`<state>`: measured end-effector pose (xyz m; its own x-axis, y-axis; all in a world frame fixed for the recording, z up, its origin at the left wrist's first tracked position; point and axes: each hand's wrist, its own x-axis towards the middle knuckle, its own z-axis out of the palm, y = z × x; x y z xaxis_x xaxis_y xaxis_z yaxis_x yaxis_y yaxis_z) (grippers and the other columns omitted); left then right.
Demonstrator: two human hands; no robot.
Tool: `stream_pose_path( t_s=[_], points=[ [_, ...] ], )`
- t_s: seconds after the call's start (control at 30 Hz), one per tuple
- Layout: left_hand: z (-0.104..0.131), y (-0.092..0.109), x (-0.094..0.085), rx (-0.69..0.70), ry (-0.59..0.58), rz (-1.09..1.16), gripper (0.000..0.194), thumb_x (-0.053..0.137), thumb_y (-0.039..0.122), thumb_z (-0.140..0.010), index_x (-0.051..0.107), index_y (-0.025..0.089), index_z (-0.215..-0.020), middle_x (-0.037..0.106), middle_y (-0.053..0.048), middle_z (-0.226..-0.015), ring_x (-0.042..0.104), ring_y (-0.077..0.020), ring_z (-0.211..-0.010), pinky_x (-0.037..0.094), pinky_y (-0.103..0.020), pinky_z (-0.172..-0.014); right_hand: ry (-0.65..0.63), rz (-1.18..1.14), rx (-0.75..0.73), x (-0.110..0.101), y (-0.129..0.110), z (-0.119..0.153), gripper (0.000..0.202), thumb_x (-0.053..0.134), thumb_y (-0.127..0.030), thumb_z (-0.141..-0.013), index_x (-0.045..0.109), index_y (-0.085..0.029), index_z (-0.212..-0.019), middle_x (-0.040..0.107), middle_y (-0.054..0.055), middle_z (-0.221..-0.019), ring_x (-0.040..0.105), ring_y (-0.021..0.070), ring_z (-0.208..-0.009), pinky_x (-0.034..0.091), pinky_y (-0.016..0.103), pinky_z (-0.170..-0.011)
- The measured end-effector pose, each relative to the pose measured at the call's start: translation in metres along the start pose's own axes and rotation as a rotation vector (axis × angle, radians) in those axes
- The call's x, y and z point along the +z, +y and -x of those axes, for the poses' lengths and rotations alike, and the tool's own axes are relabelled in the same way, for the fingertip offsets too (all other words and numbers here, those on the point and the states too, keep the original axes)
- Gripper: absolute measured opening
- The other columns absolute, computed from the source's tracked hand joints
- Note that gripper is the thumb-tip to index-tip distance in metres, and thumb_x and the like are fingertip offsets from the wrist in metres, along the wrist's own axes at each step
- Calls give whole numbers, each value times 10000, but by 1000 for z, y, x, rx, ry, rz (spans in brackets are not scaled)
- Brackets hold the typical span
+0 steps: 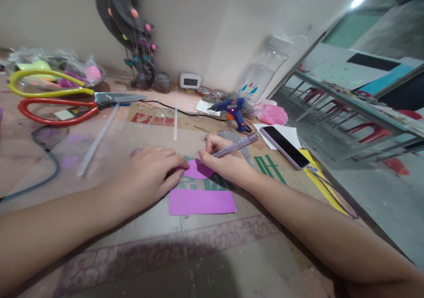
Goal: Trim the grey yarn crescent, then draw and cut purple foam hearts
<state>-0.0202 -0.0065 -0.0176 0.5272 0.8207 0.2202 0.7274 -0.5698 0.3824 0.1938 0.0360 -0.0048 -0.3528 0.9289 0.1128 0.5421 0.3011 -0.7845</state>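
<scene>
In the head view, my right hand (228, 161) is closed around a light purple pen (236, 145). The pen's lower end is hidden by my fingers, just above a small purple piece of paper or felt (198, 170) with a curved edge. At that piece's left edge, my left hand (159, 170) has its index finger and thumb closed on it, steadying it on the board. Nearer to me lies a flat purple rectangular strip (202, 201), touched by neither hand.
Large scissors (89, 98) with yellow and red handles lie at the left near a bowl (99, 75) of wrapped items. Behind my hands are a blue glue gun (236, 110), glue sticks (175, 117), a small clock (190, 81) and a bottle (260, 75). A phone (285, 148) lies right.
</scene>
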Motion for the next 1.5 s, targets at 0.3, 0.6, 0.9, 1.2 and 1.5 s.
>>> stream_pose_path(
  t_s=[0.3, 0.6, 0.9, 1.2, 1.5],
  points=[
    [0, 2, 0, -2, -3, -14, 277, 483, 298, -1010, 751, 231, -1036, 760, -58, -944, 678, -269, -912, 473, -421, -807, 7, 4, -21, 1, 4, -1, 284, 594, -277, -832, 372, -237, -659, 416, -82, -566, 386, 99, -536, 287, 258, -554],
    [-1, 2, -2, -11, -26, -1, 289, 490, 300, -1002, 763, 214, -1044, 757, -69, -939, 679, -283, -904, 482, -441, -808, 50, 32, -62, 1, 1, -1, 271, 560, -162, -793, 351, -237, -638, 382, -80, -577, 379, 105, -551, 282, 262, -547],
    [-1, 2, -2, 8, -4, -10, 290, 487, 283, -1002, 768, 215, -1028, 761, -68, -928, 676, -281, -890, 477, -431, -798, 31, 10, -66, 0, 0, -1, 292, 560, -95, -753, 345, -235, -615, 382, -79, -578, 372, 104, -553, 288, 263, -542],
    [0, 1, -1, -3, -8, -18, 248, 529, 274, -993, 763, 211, -1046, 762, -71, -944, 679, -287, -906, 485, -439, -816, -15, 1, -65, -4, 0, 1, 289, 571, -103, -760, 362, -233, -608, 400, -80, -555, 387, 97, -538, 301, 252, -531],
    [-1, 3, 0, 0, -1, -28, 256, 523, 247, -981, 770, 215, -1041, 765, -71, -926, 689, -289, -885, 488, -438, -797, -84, -41, -18, -2, 2, 4, 264, 596, -206, -794, 389, -231, -632, 466, -71, -547, 447, 91, -520, 311, 232, -501]
  ],
)
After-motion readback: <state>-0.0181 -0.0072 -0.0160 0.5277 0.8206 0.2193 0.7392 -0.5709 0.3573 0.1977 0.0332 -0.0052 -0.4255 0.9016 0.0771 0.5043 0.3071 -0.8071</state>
